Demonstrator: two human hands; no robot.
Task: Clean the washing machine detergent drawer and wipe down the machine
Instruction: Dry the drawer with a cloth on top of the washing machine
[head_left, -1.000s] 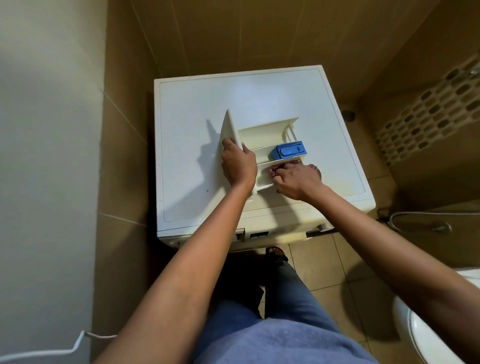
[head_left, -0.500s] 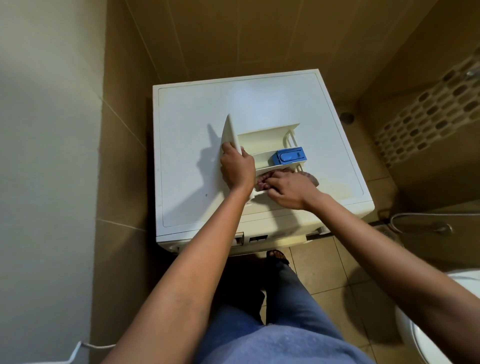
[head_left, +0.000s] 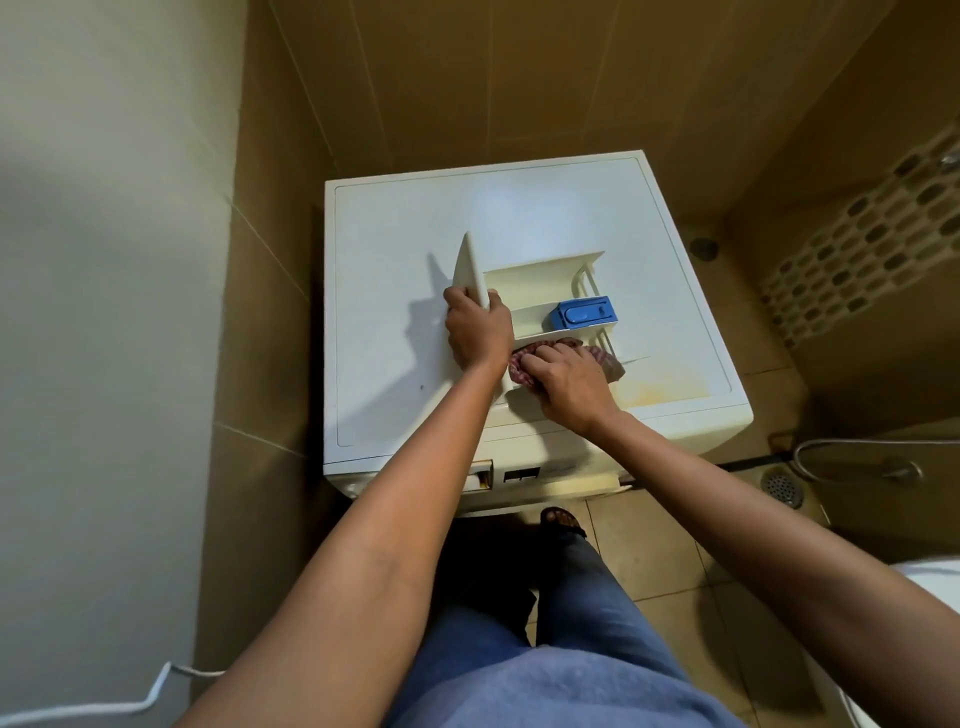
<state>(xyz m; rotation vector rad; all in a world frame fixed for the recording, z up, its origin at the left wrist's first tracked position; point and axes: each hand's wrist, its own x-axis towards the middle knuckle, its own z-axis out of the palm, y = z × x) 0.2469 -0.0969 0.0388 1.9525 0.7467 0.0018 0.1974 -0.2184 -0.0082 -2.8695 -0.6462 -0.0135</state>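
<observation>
The cream detergent drawer (head_left: 540, 275) lies on top of the white washing machine (head_left: 395, 234), its front panel standing up at the left. A blue insert (head_left: 584, 313) sits in its middle compartment. My left hand (head_left: 478, 332) grips the front panel near its lower end. My right hand (head_left: 569, 382) holds a red-and-white patterned cloth (head_left: 602, 358) and presses it into the drawer's nearest compartment. Part of the cloth is hidden under my fingers.
Tiled walls close in behind and to the left of the machine. A yellowish stain (head_left: 670, 384) marks the lid at the right. The open drawer slot (head_left: 480, 475) shows on the machine's front. A floor drain (head_left: 779, 486), a hose (head_left: 852, 452) and a toilet rim (head_left: 924, 577) lie at the right.
My right hand has slid the cloth leftward along the nearest compartment, toward my left hand. The left hand keeps its grip on the front panel.
</observation>
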